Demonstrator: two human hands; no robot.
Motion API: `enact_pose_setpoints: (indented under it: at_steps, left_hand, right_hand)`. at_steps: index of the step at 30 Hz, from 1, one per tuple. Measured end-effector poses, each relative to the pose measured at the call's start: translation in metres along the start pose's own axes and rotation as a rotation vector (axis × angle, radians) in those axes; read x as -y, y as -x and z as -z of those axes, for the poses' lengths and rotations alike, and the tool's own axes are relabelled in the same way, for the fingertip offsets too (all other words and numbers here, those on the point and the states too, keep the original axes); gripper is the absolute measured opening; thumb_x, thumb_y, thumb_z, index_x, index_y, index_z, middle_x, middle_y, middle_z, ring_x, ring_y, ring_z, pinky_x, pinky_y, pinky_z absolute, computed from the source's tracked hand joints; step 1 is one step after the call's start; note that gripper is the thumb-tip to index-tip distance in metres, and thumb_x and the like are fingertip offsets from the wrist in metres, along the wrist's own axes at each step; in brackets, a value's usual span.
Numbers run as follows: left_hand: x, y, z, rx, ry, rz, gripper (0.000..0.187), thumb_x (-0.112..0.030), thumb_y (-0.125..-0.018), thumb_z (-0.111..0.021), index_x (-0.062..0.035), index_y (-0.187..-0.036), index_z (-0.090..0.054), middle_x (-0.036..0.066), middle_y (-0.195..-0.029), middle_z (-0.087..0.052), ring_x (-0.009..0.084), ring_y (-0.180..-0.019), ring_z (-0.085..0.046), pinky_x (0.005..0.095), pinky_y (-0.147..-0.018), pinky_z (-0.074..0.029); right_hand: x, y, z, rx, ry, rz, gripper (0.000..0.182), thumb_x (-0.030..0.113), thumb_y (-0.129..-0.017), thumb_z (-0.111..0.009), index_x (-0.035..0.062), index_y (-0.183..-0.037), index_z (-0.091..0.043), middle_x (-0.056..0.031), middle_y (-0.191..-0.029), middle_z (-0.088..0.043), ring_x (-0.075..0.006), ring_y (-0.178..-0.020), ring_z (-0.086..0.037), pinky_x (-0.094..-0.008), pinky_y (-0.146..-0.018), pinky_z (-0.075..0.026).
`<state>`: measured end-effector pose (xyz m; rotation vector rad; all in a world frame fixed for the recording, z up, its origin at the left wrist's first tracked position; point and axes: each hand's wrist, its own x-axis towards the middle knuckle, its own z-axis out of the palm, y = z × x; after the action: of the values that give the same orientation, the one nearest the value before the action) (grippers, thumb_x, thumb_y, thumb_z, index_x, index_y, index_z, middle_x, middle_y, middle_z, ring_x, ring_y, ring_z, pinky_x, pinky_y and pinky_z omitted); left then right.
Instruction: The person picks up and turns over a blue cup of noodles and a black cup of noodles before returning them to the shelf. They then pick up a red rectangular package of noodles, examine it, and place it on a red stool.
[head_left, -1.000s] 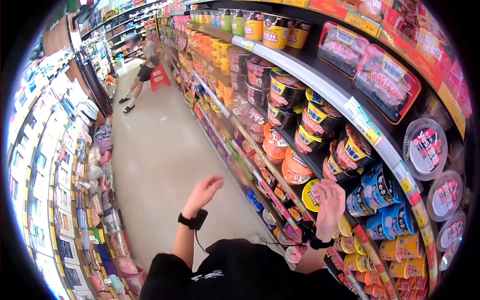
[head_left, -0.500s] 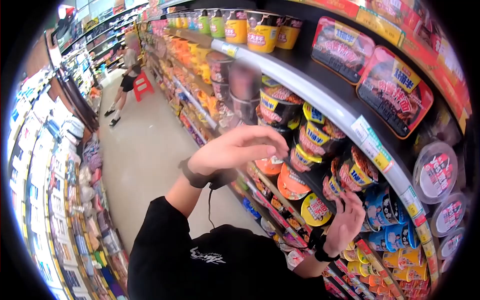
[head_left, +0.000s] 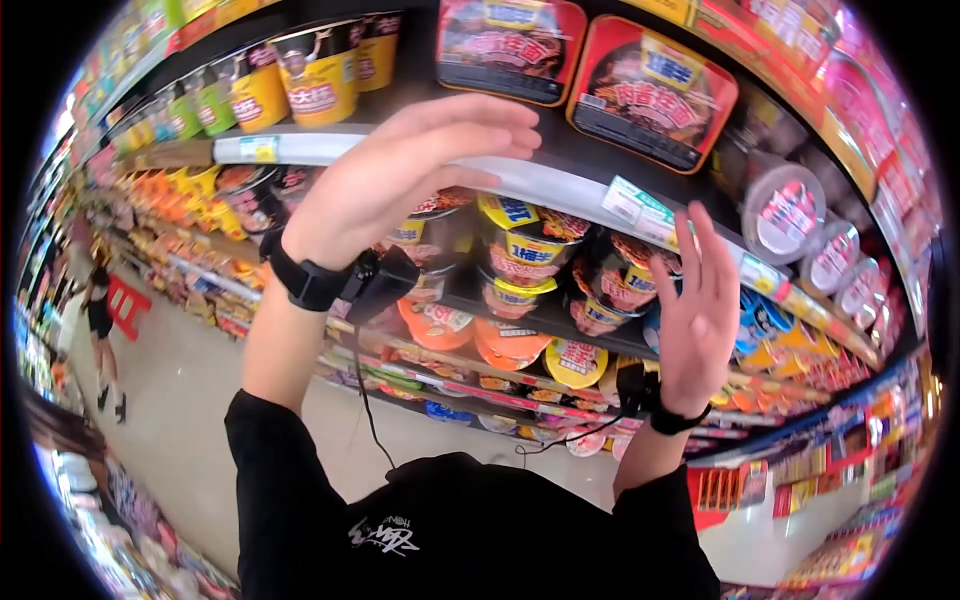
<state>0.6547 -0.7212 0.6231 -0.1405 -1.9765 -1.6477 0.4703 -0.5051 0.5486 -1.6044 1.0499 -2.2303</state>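
Both your hands are raised, empty, before the noodle shelf.

Your left hand (head_left: 400, 175) arches palm-down, fingers together, at the white shelf edge (head_left: 560, 185) above the dark noodle bowls (head_left: 520, 260). Your right hand (head_left: 697, 315) stands upright, fingers loosely spread, beside the blue cups (head_left: 755, 325). Supermarket aisle; a person (head_left: 100, 320) stands far left. Your hands hide some bowls.

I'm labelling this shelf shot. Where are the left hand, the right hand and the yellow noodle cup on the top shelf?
left hand (head_left: 400, 175), head view, back of the hand.
right hand (head_left: 697, 325), head view, back of the hand.
yellow noodle cup (head_left: 316, 75), head view, its front label.
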Motion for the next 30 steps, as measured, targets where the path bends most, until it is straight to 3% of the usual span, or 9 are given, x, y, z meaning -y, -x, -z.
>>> enact_pose_setpoints:
  at_steps: [6, 8, 10, 12, 13, 14, 19, 25, 30]
  left_hand:
    - [0.015, -0.050, 0.034, 0.338, 0.184, -0.019, 0.044, -0.025, -0.097, -0.047, -0.0012, -0.134, -0.044, 0.012, -0.129, -0.054, 0.0191, -0.120, -0.051, 0.0324, -0.095, -0.043]
    - [0.007, -0.064, 0.033, 0.243, 0.198, 0.001, 0.040, -0.028, -0.094, -0.053, -0.0041, -0.126, -0.052, 0.011, -0.123, -0.057, 0.0205, -0.114, -0.054, 0.0327, -0.094, -0.043]
    - [-0.006, -0.082, 0.024, 0.077, 0.454, 0.146, 0.017, -0.018, -0.086, -0.061, -0.0073, -0.099, -0.062, 0.003, -0.089, -0.063, 0.0139, -0.085, -0.058, 0.0285, -0.073, -0.046]
    - [0.010, -0.107, 0.031, -0.010, 0.438, 0.105, 0.016, -0.024, -0.085, -0.065, -0.0135, -0.096, -0.060, 0.001, -0.094, -0.064, 0.0147, -0.091, -0.057, 0.0340, -0.081, -0.046]
    - [0.024, -0.123, 0.036, 0.012, 0.476, 0.105, 0.023, -0.028, -0.082, -0.069, -0.0158, -0.099, -0.060, 0.002, -0.094, -0.064, 0.0158, -0.092, -0.057, 0.0358, -0.084, -0.044]
    - [0.045, -0.140, 0.040, -0.081, 0.302, 0.033, 0.034, -0.030, -0.088, -0.062, -0.0073, -0.113, -0.060, 0.009, -0.117, -0.059, 0.0223, -0.110, -0.053, 0.0361, -0.094, -0.042]
    - [0.046, -0.139, 0.020, -0.194, 0.404, 0.076, 0.030, -0.030, -0.082, -0.066, -0.0091, -0.104, -0.061, 0.009, -0.117, -0.056, 0.0236, -0.116, -0.048, 0.0414, -0.098, -0.039]
    - [0.069, -0.160, 0.028, -0.086, 0.215, 0.055, 0.025, -0.029, -0.082, -0.065, -0.0116, -0.100, -0.061, 0.002, -0.101, -0.057, 0.0160, -0.102, -0.053, 0.0339, -0.087, -0.046]
    - [0.072, -0.171, 0.014, -0.161, 0.236, 0.192, 0.025, -0.028, -0.081, -0.065, -0.0105, -0.097, -0.061, 0.001, -0.093, -0.057, 0.0112, -0.088, -0.053, 0.0297, -0.075, -0.045]
  right_hand:
    - [0.017, -0.069, 0.007, -0.132, -0.086, -0.101, 0.054, 0.020, -0.093, -0.046, -0.0082, -0.137, -0.034, -0.0215, -0.144, -0.034, -0.0303, -0.137, -0.027, -0.0458, -0.112, -0.024]
    - [0.014, -0.091, 0.017, -0.213, -0.201, -0.174, 0.043, 0.014, -0.087, -0.055, -0.0037, -0.126, -0.048, -0.0147, -0.134, -0.046, -0.0263, -0.129, -0.037, -0.0434, -0.109, -0.027]
    - [0.008, -0.115, 0.021, -0.299, -0.143, -0.232, 0.031, 0.015, -0.084, -0.061, -0.0003, -0.111, -0.056, -0.0065, -0.118, -0.055, -0.0184, -0.117, -0.044, -0.0385, -0.104, -0.030]
    - [-0.003, -0.134, 0.031, -0.313, -0.076, -0.243, 0.026, 0.018, -0.083, -0.062, 0.0035, -0.105, -0.058, -0.0015, -0.109, -0.056, -0.0138, -0.108, -0.046, -0.0363, -0.101, -0.030]
    - [-0.010, -0.138, 0.032, -0.341, -0.057, -0.239, 0.026, 0.018, -0.083, -0.061, 0.0034, -0.104, -0.058, -0.0025, -0.109, -0.057, -0.0152, -0.108, -0.047, -0.0371, -0.100, -0.031]
    - [-0.015, -0.142, 0.032, -0.370, -0.035, -0.236, 0.026, 0.018, -0.083, -0.060, 0.0033, -0.104, -0.058, -0.0036, -0.109, -0.057, -0.0166, -0.107, -0.048, -0.0380, -0.100, -0.032]
    - [-0.027, -0.149, 0.046, -0.351, -0.013, -0.281, 0.024, 0.019, -0.083, -0.061, 0.0062, -0.104, -0.058, -0.0018, -0.108, -0.054, -0.0146, -0.105, -0.046, -0.0422, -0.103, -0.027]
    - [-0.029, -0.159, 0.067, -0.429, 0.056, -0.341, 0.025, 0.023, -0.079, -0.058, 0.0083, -0.100, -0.057, -0.0064, -0.103, -0.055, -0.0191, -0.104, -0.046, -0.0432, -0.097, -0.031]
    - [-0.039, -0.158, 0.084, -0.162, 0.459, -0.326, 0.024, 0.022, -0.079, -0.061, 0.0101, -0.099, -0.056, -0.0062, -0.104, -0.053, -0.0194, -0.105, -0.044, -0.0460, -0.097, -0.030]
